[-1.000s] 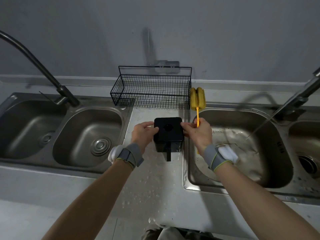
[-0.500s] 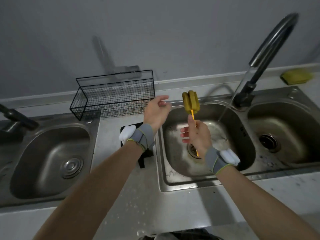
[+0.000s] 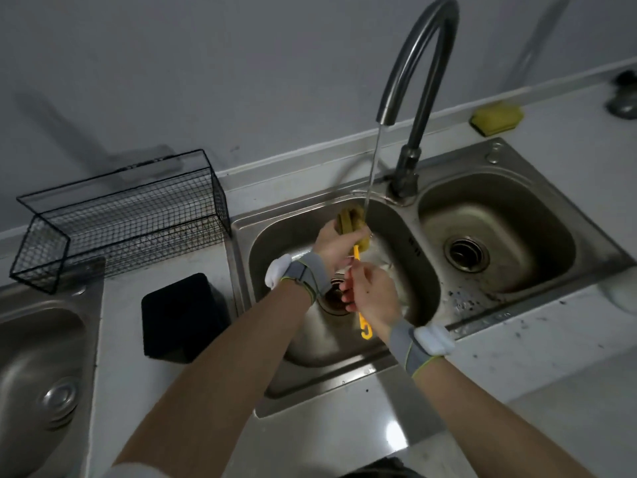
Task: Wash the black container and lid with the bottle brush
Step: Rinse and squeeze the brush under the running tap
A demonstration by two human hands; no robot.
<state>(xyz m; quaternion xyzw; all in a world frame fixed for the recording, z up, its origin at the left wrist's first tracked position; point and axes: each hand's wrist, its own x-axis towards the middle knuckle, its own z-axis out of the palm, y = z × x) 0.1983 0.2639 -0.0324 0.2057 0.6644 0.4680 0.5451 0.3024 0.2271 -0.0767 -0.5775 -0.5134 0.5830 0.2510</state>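
The black container (image 3: pixel 182 315), with its lid on, stands on the counter left of the middle sink basin (image 3: pixel 406 270). Over that basin my right hand (image 3: pixel 374 296) grips the orange handle of the bottle brush (image 3: pixel 351 220). The brush's yellow sponge head sits under the thin stream of running water. My left hand (image 3: pixel 336 250) is closed around the lower part of the sponge head, above my right hand. Neither hand touches the container.
A tall curved faucet (image 3: pixel 413 98) runs water into the middle basin. A black wire basket (image 3: pixel 117 219) sits behind the container. A second basin (image 3: pixel 499 243) lies to the right, another sink (image 3: pixel 38 367) at far left. A yellow sponge (image 3: pixel 498 117) rests on the back ledge.
Both hands left the black container and moved right over the basin. My right hand carried the brush under the running water, and my left hand went from open to gripping the sponge head.
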